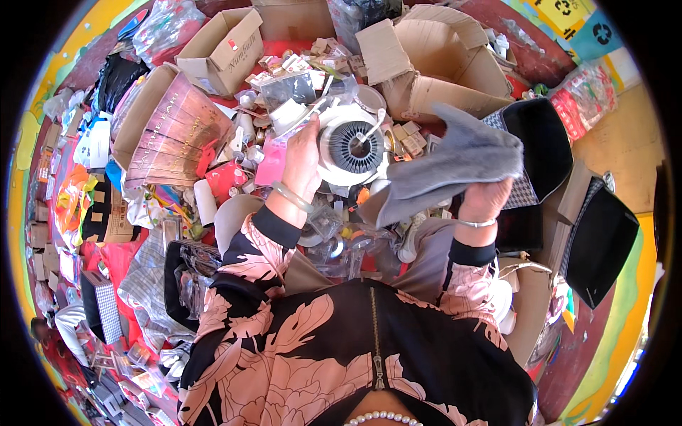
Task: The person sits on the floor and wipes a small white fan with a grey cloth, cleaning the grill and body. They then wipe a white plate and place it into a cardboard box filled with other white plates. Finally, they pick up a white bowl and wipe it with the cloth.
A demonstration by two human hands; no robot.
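My left hand (304,153) is closed on the left edge of a round white plastic object (329,157). A dark ribbed ring with a hole in its middle faces up in it; I cannot tell its exact kind. A short white stick-like piece lies across the ring. To the right, my right hand (486,200) grips a soft grey cloth (455,160), which drapes leftward beside the white object. Beneath both hands spreads a heap of mixed small items, among them a pink card (271,165) and clear plastic pieces (348,257).
Open cardboard boxes stand at the far side: a small box (222,53), a large box (433,53) and a printed box (174,131) at left. Black bins with checked sides (543,142) are on the right. A dark bin (190,280) of clear packaging sits by my left elbow.
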